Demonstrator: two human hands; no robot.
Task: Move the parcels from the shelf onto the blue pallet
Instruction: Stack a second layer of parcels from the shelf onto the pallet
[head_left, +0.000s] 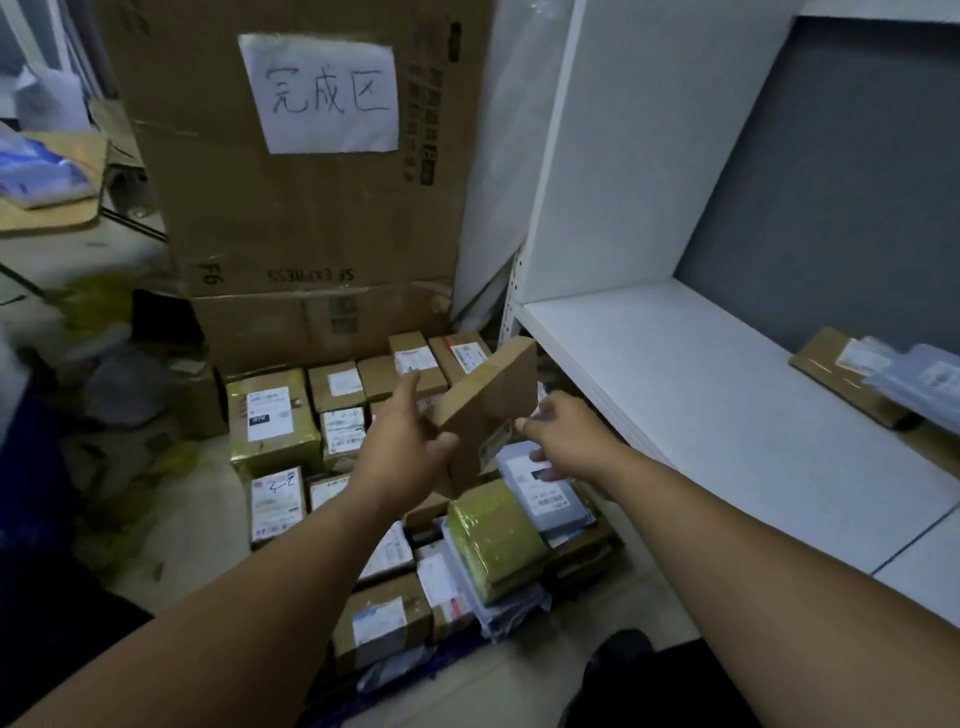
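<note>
One tilted parcel (488, 410) in L hand (400, 441), R hand (571, 436) contact unclear, blurry
</note>
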